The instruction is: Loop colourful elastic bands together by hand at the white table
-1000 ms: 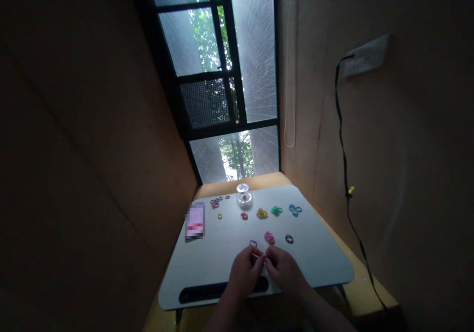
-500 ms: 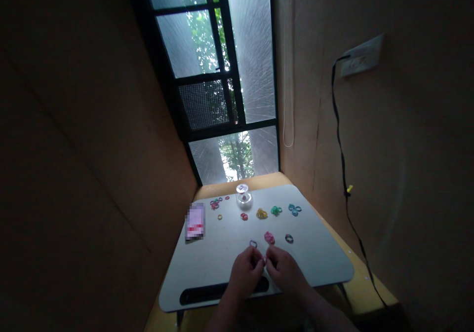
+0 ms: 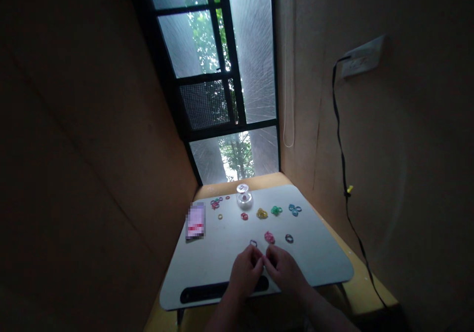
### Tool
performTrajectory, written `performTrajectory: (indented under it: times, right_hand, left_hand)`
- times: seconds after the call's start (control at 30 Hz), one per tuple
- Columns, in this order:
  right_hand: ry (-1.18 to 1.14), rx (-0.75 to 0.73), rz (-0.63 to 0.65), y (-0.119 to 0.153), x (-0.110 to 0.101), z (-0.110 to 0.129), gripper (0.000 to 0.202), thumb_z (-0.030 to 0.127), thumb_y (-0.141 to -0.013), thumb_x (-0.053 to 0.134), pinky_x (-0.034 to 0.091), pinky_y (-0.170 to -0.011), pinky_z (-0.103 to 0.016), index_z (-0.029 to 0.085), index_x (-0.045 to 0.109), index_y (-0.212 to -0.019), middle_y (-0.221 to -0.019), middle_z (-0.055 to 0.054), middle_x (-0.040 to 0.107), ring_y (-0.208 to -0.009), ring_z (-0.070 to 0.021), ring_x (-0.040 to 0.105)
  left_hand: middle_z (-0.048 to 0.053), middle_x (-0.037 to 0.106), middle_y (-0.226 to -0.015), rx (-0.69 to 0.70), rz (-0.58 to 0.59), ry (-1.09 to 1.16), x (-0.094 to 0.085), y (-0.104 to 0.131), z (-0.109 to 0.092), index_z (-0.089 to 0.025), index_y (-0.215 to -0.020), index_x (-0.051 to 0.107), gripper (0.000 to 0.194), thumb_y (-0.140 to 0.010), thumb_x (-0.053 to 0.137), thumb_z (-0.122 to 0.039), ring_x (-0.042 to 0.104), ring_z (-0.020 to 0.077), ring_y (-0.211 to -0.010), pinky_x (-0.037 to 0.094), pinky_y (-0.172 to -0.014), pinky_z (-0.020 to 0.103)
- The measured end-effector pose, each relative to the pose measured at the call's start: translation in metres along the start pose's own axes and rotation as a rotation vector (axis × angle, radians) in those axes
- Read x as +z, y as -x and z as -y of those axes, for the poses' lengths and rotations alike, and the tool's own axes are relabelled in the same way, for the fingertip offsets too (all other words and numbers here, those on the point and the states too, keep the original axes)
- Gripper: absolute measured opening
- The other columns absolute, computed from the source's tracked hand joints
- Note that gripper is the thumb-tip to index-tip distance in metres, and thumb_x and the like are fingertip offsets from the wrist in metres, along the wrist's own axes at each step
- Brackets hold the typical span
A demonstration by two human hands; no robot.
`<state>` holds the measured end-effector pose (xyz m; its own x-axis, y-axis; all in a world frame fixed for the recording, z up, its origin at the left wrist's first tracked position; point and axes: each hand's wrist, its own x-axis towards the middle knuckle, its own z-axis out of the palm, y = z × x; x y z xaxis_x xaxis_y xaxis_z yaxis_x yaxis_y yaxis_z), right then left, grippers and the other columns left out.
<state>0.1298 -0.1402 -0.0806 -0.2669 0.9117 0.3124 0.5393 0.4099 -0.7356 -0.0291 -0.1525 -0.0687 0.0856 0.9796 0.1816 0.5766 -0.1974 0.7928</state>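
Observation:
My left hand point(image 3: 247, 267) and my right hand point(image 3: 281, 267) meet fingertip to fingertip over the front of the white lap table point(image 3: 207, 258). Both are closed in a pinch; whatever they hold is too small or hidden to name. Just beyond my left fingers lies a small purple ring-shaped band point(image 3: 253, 243). A clump of pink bands point(image 3: 269, 237) rests past my right fingertips, with dark bands point(image 3: 289, 239) to its right.
Across the back lie red bands point(image 3: 244, 216), yellow bands point(image 3: 261, 213), green bands point(image 3: 276, 210), blue bands point(image 3: 295, 209) and a mixed pile point(image 3: 215, 203). A clear lidded container point(image 3: 244, 200) stands behind them. A blurred pink packet point(image 3: 195, 221) lies left; a black slot point(image 3: 205, 292) runs along the front.
My fingertips have shifted slightly and pressed closer together; a tiny pale bit glimpsed between them before is now hardly visible. The bands on the table stay where they were.

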Motion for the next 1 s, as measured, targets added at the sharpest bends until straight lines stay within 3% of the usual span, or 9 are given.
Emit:
performTrajectory:
  times: [0.33, 0.57, 0.83, 1.0]
  right_hand:
    - [0.104, -0.01, -0.014, 0.0006, 0.0038, -0.0055, 0.022, 0.025, -0.087, 0.045, 0.026, -0.057, -0.026, 0.021, 0.04, -0.066, -0.064, 0.002, 0.051, -0.061, -0.0132, 0.047]
    - [0.088, 0.001, -0.013, 0.0, 0.0025, -0.0016, 0.018, 0.024, -0.085, 0.048, 0.029, -0.059, -0.025, 0.02, 0.045, -0.067, -0.066, 0.001, 0.054, -0.062, -0.0136, 0.05]
    - [0.091, -0.005, -0.012, 0.0007, 0.0032, -0.003, 0.022, 0.029, -0.089, 0.048, 0.03, -0.059, -0.026, 0.02, 0.049, -0.069, -0.066, 0.001, 0.056, -0.063, -0.0145, 0.052]
    - [0.092, 0.005, -0.021, 0.0011, 0.003, -0.0031, 0.025, 0.033, -0.09, 0.05, 0.03, -0.059, -0.026, 0.02, 0.048, -0.068, -0.066, 0.001, 0.056, -0.063, -0.0144, 0.052]
  left_hand:
    - [-0.002, 0.061, -0.066, 0.009, 0.014, 0.011, -0.0006, 0.002, 0.0015, -0.019, -0.081, 0.06, 0.004, -0.082, 0.058, -0.023, 0.053, 0.0128, -0.061, 0.036, -0.059, 0.023]
    - [-0.003, 0.06, -0.065, 0.018, 0.009, 0.038, -0.0004, 0.0018, 0.0022, -0.019, -0.08, 0.061, 0.004, -0.08, 0.057, -0.019, 0.051, 0.0124, -0.06, 0.036, -0.057, 0.023]
    - [-0.002, 0.061, -0.07, 0.052, 0.041, 0.13, -0.004, 0.0035, -0.0032, -0.017, -0.093, 0.068, 0.02, -0.076, 0.057, -0.014, 0.052, 0.0126, -0.063, 0.04, -0.061, 0.023]
    - [-0.001, 0.061, -0.071, 0.067, 0.064, 0.197, -0.0068, 0.0043, -0.0048, -0.017, -0.09, 0.069, 0.015, -0.08, 0.059, -0.019, 0.052, 0.0129, -0.066, 0.04, -0.062, 0.023]
